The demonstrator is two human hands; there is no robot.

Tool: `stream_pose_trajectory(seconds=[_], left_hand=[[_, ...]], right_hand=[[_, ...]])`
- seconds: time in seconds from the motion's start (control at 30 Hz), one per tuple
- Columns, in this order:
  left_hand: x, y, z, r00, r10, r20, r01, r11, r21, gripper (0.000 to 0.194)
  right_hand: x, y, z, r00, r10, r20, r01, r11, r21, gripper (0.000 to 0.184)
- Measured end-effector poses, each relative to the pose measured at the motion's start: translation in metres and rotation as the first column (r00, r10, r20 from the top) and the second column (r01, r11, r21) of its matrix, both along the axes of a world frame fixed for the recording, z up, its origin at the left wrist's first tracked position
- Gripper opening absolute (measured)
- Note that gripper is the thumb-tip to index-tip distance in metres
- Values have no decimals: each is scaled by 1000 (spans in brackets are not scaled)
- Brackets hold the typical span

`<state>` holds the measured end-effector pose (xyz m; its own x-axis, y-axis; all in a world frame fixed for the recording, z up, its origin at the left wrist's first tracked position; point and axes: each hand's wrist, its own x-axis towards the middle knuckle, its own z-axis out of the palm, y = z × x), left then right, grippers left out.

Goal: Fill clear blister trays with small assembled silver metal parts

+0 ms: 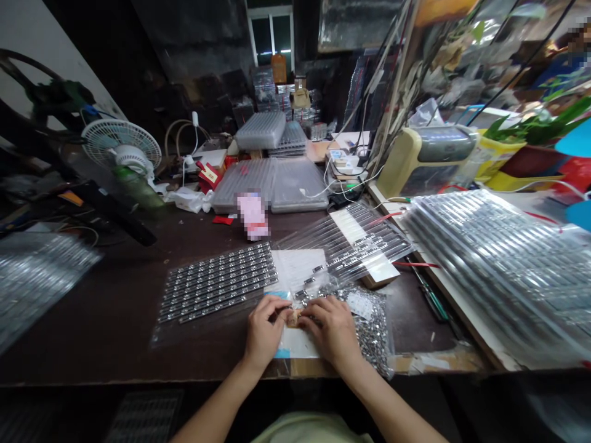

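Observation:
My left hand and my right hand face each other low over the table's front edge, both with thumb and fingers pinched together. What the fingertips hold is too small to make out. A small tan block shows between the fingertips, above a white sheet with blue patches. Beside my right hand lies a clear bag of small shiny metal parts. Loose metal pieces are scattered just beyond the fingers. To the left is a ribbed clear tray filled with rows of metal parts.
A partly filled ribbed tray rests tilted on a white strip beyond my right hand. Stacked filled trays take up the right side. A green-handled tool lies beside them. Clear trays and a fan stand at the back.

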<state>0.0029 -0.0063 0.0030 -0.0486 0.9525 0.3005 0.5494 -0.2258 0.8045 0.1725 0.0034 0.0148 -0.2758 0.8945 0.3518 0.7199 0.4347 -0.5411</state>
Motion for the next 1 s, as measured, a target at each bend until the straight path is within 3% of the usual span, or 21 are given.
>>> stream_pose_trajectory(seconds=[0.4,0.53,0.67,0.83,1.0], left_hand=[[-3,2,-1,999,13,35,-13,1000,-17,13],[-4,2,0,999,20,46,-19,999,-27,13],[-4,5,1,997,17,71,-12,998,-65,13],[1,10,7,998,-6,66,11,997,-80,12],[16,8,14,993,-116,-33,114,992,-50,12]], right_hand=[[-10,-1,-7,992,5,123,-10,999,35,9],[10,2,-3,964,32,262,-53,996,74,18],[40,5,-2,908,121,402,-174,980,98,26],[44,6,-8,927,78,367,-121,988,97,13],[36,8,-13,976,-16,215,-20,987,162,20]])
